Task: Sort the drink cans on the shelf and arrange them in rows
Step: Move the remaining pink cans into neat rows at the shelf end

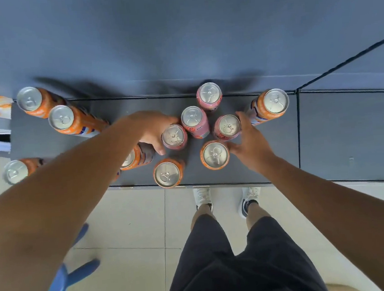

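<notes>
Pink left can (174,136) gripped by left hand (152,131), pink right can (227,127) by right hand (250,141); orange cans (167,174) crowding front.

- Pink cans (194,122) stand packed together, with only slits between them.
- In front of them, two orange cans (215,155) block the shelf (280,156) edge, with a gap between.
- To their right is a third orange can (275,102), then bare shelf.
- Behind-left of them the shelf is bare.
</notes>
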`<state>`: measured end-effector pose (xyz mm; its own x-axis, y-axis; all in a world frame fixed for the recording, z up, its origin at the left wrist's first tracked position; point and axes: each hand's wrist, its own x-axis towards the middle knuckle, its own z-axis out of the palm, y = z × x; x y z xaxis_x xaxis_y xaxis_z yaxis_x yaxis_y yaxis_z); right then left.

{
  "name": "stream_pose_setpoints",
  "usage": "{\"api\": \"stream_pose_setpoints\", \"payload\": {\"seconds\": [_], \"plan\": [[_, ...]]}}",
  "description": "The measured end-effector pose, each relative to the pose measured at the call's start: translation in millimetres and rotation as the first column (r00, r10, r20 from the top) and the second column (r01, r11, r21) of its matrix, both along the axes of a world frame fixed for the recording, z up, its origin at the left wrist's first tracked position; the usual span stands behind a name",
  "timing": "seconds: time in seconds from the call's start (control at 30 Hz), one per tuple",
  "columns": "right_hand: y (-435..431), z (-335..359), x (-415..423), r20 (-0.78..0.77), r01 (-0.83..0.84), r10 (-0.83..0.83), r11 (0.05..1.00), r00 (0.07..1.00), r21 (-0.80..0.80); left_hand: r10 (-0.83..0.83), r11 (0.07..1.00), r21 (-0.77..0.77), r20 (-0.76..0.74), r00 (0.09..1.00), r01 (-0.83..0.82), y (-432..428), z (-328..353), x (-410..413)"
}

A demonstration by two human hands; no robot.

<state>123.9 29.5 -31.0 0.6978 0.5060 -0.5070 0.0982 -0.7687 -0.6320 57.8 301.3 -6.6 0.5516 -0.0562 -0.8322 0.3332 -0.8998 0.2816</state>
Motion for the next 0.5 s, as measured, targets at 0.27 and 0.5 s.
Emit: {"api": "stream_pose_setpoints", "payload": {"seconds": [0.27, 0.5], "plan": [[3, -21, 5, -0.039, 0.087, -0.082, 0.986, 0.996, 0.145, 0.062, 0.991, -0.128, 0.161, 0.985, -0.042, 10, -17, -10], [-5, -4, 3, -0.123, 0.167, -0.150, 0.976, 0.981, 0.140, 0.173, 0.958, -0.259, 0.178, 0.969, -0.123, 10, -2, -13]]}}
